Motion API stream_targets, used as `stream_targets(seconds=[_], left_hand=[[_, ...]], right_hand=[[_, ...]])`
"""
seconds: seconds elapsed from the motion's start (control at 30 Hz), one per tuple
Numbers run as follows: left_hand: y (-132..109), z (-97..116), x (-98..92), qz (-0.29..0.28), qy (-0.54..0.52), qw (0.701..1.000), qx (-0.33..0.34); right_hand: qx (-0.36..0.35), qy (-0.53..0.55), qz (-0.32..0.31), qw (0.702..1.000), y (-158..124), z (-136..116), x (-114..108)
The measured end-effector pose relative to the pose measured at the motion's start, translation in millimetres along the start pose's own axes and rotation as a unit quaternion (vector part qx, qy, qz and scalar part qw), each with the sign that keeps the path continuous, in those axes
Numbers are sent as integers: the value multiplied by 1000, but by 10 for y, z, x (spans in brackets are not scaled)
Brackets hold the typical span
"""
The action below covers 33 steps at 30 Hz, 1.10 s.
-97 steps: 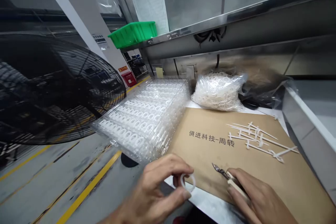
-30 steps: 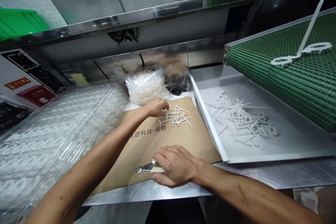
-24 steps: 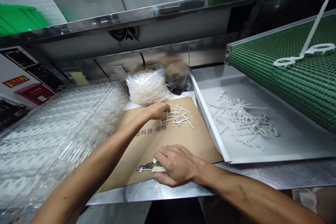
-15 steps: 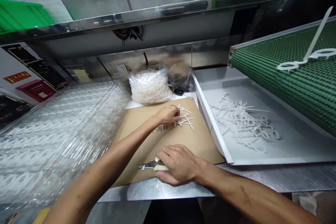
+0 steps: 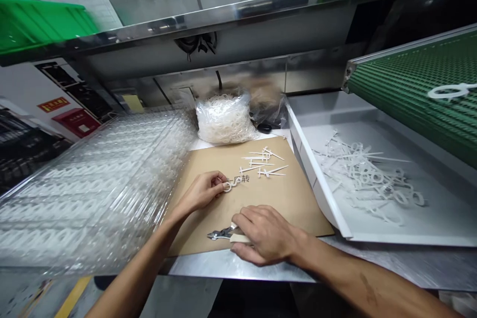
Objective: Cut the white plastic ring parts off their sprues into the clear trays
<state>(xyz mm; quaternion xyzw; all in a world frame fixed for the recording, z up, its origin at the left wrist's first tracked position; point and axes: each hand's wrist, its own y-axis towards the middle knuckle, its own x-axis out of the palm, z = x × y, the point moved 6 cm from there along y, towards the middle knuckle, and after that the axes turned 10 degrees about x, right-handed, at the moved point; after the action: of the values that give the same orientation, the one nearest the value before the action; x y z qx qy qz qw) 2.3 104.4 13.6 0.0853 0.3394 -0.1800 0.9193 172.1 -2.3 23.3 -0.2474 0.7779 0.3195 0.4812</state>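
Note:
Above the brown cardboard sheet (image 5: 201, 223), my left hand (image 5: 205, 190) pinches a white plastic ring piece (image 5: 233, 185), whose rings stick out to the right of the fingertips. My right hand (image 5: 263, 234) is wrapped round the pale handles of a pair of side cutters (image 5: 222, 232) near the front edge of the cardboard; their metal jaws point left, apart from the ring piece. Several white plastic sticks (image 5: 261, 160) lie loose on the cardboard, beyond both hands.
Stacked clear trays (image 5: 97, 184) full of white parts stand at left. A clear bag (image 5: 225, 118) of white parts sits behind the cardboard. At right, a white bin (image 5: 410, 231) holds tangled white mouldings (image 5: 368, 174) beneath a green conveyor belt (image 5: 417, 84) carrying another moulding.
My left hand has come back from the loose sticks towards me and left, now with the ring piece in its fingers. My right hand keeps its grip on the cutters. The view has shifted slightly.

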Motion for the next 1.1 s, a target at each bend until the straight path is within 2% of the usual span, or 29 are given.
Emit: stream_targets(seconds=[0.07, 0.23, 0.37, 0.47, 0.57, 0.77, 0.9, 1.1], left_hand=[[-81, -51, -6, 20, 35, 999, 8], [-93, 104, -20, 34, 180, 982, 48], [-141, 146, 9, 32, 213, 974, 70], [-184, 122, 53, 31, 206, 974, 92], [-204, 112, 35, 76, 169, 976, 111], [-293, 288, -87, 194, 122, 956, 185], [-395, 477, -110, 232, 122, 931, 255], [-481, 615, -86, 246, 113, 911, 311]], right_hand=[[0, 13, 2, 1000, -1, 1, 2], [17, 26, 2, 1000, 34, 61, -10], [50, 47, 7, 998, 54, 132, -33], [84, 67, 15, 994, 53, 181, -73], [133, 119, 18, 984, 55, 237, -149], [252, 299, -29, 920, 67, 348, -271], [285, 350, -75, 889, 62, 363, -246], [292, 362, -90, 881, 65, 358, -222]])
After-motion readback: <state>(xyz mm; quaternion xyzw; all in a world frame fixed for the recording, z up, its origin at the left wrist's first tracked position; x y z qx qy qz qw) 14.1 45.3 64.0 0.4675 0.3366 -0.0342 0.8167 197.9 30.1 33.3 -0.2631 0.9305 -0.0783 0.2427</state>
